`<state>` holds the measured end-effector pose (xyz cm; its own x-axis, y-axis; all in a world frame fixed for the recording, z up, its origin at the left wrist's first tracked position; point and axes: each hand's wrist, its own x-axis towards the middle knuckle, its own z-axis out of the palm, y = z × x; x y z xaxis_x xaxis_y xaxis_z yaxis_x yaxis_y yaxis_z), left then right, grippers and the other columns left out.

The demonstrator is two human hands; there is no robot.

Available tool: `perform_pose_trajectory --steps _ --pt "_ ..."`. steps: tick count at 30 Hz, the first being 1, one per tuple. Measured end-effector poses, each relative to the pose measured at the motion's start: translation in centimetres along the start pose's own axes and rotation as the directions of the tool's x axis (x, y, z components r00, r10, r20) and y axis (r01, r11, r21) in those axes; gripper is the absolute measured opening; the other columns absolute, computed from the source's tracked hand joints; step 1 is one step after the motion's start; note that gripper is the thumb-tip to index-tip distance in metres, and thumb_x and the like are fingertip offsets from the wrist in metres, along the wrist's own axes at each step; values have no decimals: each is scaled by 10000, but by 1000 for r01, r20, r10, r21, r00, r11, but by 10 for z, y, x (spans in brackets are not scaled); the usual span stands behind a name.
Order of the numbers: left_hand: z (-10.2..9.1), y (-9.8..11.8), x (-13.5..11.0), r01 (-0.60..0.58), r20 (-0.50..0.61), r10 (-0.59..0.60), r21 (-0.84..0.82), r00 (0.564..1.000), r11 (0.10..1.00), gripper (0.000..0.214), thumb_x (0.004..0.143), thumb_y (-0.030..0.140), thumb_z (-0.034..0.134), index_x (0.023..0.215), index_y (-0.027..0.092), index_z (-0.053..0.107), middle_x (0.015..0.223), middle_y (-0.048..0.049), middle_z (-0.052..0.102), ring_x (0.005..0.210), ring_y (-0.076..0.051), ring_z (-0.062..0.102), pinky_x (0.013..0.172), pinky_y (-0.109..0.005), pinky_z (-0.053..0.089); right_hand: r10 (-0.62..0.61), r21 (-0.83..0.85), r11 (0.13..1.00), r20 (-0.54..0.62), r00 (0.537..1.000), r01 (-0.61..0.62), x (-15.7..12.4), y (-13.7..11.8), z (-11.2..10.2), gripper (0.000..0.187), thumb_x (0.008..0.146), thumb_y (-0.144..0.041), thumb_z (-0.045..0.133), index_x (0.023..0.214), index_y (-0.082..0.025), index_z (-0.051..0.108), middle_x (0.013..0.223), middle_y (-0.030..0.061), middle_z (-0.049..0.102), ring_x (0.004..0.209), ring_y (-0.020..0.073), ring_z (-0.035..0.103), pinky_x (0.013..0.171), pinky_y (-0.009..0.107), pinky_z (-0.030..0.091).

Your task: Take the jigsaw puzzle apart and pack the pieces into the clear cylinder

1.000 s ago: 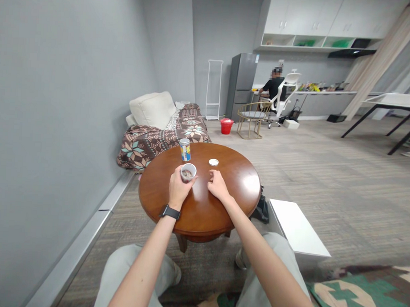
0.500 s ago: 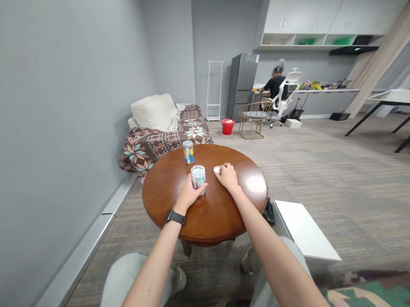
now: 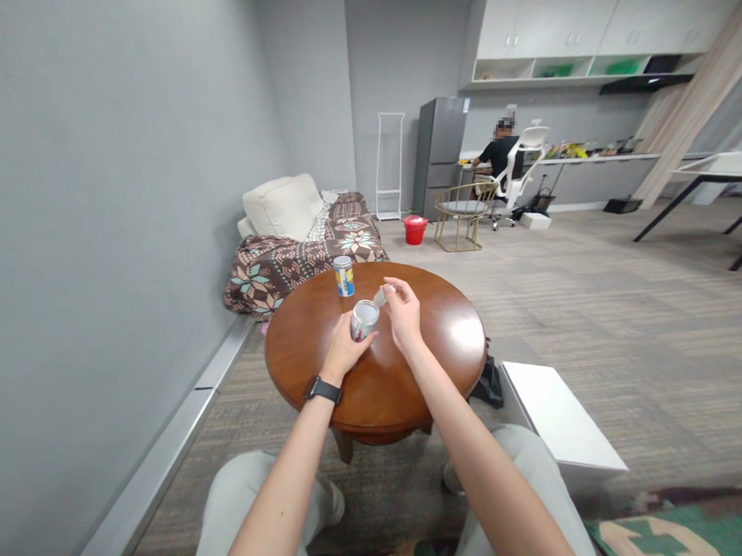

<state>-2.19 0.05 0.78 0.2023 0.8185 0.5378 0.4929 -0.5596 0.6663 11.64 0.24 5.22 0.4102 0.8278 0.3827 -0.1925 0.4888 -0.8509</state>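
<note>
My left hand (image 3: 344, 345) is wrapped round a lidless jar (image 3: 365, 321) with a pale rim and a printed label, tilted a little to the right over the round wooden table. Between the fingertips of my right hand (image 3: 402, 311) is a small whitish lid (image 3: 381, 296), held on edge just above and to the right of the jar's mouth. Lid and jar look very close; whether they touch I cannot tell. A closed can (image 3: 344, 278) with a blue and yellow label and a silver top stands upright farther back.
The round table (image 3: 305, 353) stands before my knees. Behind it is a daybed with a patterned cover (image 3: 265, 272). A white box (image 3: 556, 412) sits to the right. Farther off are a red bucket (image 3: 414, 230), a gold-framed chair (image 3: 465, 212) and a seated person (image 3: 500, 156).
My right hand has lifted the lid from the tabletop and brought it left, close to the jar's mouth. The jar in my left hand has tipped slightly rightward.
</note>
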Motion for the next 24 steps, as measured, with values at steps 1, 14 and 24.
perform_pose_trajectory --steps 1,14,24 --pt "0 1 0 3 8 -3 -7 1000 1000 495 765 344 737 1195 196 541 1153 -93 645 1096 -251 622 967 -381 479 -36 -26 999 23 999 36 1 -3 1 359 750 -485 689 965 -200 640 989 59 632 884 176 630 831 328 544" --pt "-1 5 -1 83 94 -81 -15 992 996 436 764 361 732 1135 196 573 1049 -87 709 992 -248 679 868 -351 522 -184 -234 950 111 977 206 -22 18 -10 261 813 -467 676 869 -215 639 1093 79 512 1049 217 608 960 387 539" --pt "1 4 -1 58 107 -61 29 992 998 366 784 337 695 1094 195 562 981 -56 700 879 -213 678 795 -309 514 -314 -285 874 284 906 392 -31 20 -11 281 945 -428 523 1061 -259 715 1229 85 642 1191 239 588 1074 427 442"
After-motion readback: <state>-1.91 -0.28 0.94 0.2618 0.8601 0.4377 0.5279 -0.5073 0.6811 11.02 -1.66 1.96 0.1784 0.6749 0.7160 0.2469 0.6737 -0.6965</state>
